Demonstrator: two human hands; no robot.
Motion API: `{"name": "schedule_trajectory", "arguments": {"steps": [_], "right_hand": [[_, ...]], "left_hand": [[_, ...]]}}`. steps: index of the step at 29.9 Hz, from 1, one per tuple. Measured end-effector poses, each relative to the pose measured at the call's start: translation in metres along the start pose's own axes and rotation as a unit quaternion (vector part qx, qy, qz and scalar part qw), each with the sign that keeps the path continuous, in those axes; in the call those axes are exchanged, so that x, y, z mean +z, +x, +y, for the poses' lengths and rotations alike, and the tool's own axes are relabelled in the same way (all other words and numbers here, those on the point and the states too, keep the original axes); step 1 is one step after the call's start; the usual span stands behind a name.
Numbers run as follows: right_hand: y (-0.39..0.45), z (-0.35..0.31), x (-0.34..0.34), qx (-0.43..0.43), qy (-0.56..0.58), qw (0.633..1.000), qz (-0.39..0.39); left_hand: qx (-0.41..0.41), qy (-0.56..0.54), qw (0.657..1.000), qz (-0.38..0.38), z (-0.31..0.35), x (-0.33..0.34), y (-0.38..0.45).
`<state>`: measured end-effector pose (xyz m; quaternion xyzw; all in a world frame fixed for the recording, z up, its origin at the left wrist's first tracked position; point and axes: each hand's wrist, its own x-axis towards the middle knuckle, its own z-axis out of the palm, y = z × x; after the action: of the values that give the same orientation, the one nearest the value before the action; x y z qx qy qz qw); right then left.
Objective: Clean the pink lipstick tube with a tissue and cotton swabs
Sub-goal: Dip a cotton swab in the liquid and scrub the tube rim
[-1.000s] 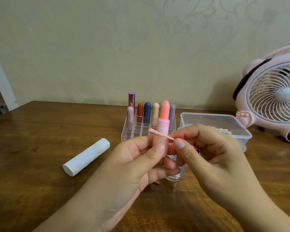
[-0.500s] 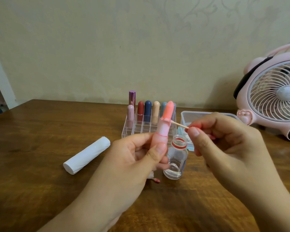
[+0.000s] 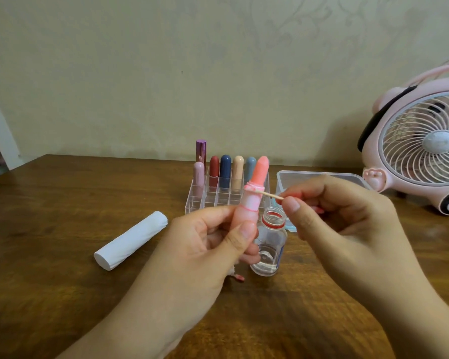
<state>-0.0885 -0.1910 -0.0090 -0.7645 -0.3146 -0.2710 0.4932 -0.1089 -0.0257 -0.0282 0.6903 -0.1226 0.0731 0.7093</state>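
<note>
A rolled tissue [image 3: 130,240] lies on the wooden table [image 3: 49,203], well left of the hands. The left hand [image 3: 205,244] grips the pink lipstick tube [image 3: 249,203] by its base, long axis upright, tilted a little rightward, bullet on top. From the right, the cotton swab [image 3: 268,194] runs nearly level and crosswise to that axis, its tip touching the tube's collar. The right hand [image 3: 347,229] pinches the swab's stick just beside the tube. Below and between the hands stands an open clear bottle [image 3: 268,244]. Judged from this, the swab must work round the collar while the left hand turns the tube.
</note>
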Motion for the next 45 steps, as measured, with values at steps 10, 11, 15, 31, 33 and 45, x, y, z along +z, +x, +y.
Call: {"name": "schedule_trajectory", "arguments": {"steps": [10,11,15,31,33,45], "right_hand": [[0.0005,0.0016,-0.0036,0.005,0.013,1.000,-0.003],[0.0005,0.0013,-0.0035,0.004,0.010,1.000,-0.007],[-0.0004,0.0010,-0.0028,0.003,0.011,1.000,-0.023],[-0.0024,-0.0021,-0.0003,-0.033,-0.060,0.997,-0.034],[-0.0026,-0.0019,-0.0006,-0.028,-0.049,0.998,-0.031],[-0.0004,-0.0011,-0.0049,-0.009,-0.004,1.000,-0.003]], "left_hand": [[0.005,-0.010,1.000,0.001,0.0046,0.0003,-0.0004],[0.003,-0.011,1.000,0.004,0.0045,0.0002,-0.0004],[0.000,-0.022,1.000,0.004,0.0053,-0.0002,-0.0004],[0.032,0.049,0.998,0.037,0.0007,-0.0025,-0.0011],[0.027,0.037,0.998,0.039,0.0021,-0.0024,-0.0014],[0.035,0.034,0.998,0.027,0.0042,-0.0029,-0.0009]]}}
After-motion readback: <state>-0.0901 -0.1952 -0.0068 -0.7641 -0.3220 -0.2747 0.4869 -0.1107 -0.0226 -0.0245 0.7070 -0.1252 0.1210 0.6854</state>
